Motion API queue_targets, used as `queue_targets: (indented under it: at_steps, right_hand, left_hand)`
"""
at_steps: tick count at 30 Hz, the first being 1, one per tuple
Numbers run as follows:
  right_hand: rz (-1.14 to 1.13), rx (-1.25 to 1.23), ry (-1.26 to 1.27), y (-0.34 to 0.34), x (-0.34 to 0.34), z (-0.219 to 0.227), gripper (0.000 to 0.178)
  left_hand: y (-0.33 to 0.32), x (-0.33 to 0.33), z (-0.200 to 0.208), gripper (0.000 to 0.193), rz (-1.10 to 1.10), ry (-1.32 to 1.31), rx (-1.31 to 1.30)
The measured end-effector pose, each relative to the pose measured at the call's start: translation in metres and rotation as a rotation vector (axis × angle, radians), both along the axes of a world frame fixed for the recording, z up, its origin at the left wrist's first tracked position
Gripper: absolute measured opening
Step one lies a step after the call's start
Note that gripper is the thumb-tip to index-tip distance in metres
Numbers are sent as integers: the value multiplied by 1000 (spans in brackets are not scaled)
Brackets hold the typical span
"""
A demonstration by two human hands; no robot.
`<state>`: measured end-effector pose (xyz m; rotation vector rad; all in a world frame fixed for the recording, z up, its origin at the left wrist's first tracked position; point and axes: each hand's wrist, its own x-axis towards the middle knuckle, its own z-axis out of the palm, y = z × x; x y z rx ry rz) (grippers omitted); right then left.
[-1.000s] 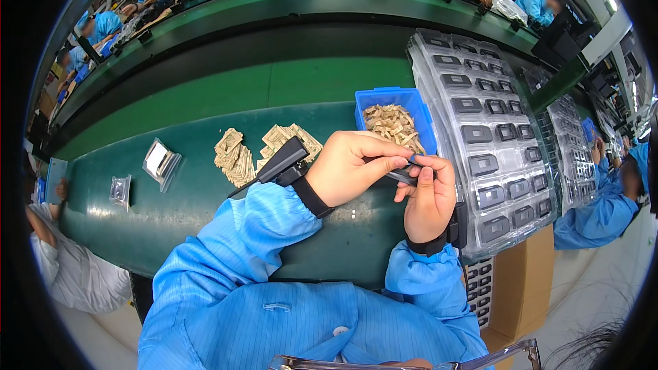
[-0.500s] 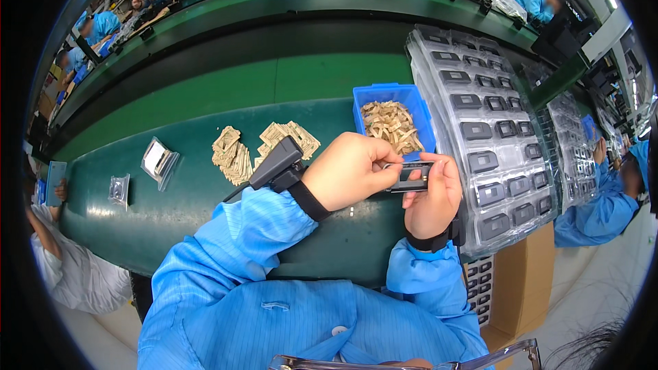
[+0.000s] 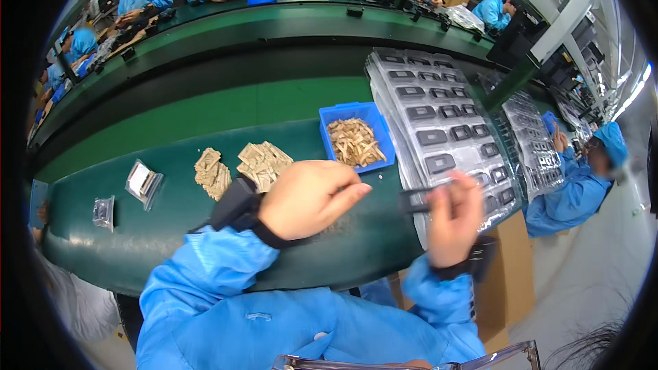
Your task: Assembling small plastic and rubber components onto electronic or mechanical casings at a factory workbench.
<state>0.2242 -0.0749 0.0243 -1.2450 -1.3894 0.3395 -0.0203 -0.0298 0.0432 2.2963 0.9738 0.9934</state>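
Right hand (image 3: 454, 223) pinches small black part (image 3: 415, 200), long axis horizontal, frame centre-right; left hand (image 3: 310, 196) just left, grip loosely curled, empty.

A small flat black rectangular plastic part (image 3: 416, 200) lies level, pinched at its right end by the right hand (image 3: 454, 223). It sits just left of the clear plastic tray (image 3: 439, 123) of similar black parts, near the blue bin (image 3: 356, 137).

Right hand (image 3: 449, 223) pinches a small black part (image 3: 415, 200) beside the blue bin (image 3: 356, 138).
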Motion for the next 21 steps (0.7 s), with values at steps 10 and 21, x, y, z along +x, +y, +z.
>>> queue_targets:
  at_steps: [10,21]
  right_hand:
    - [-268,-319,-353,127,207,-17,19]
    - [100,-76,-783,71,179,5,8]
  left_hand:
    - [-44,-51,-68,15,-98,127,-352]
    - [-43,-48,-88,14,-95,49,-318]
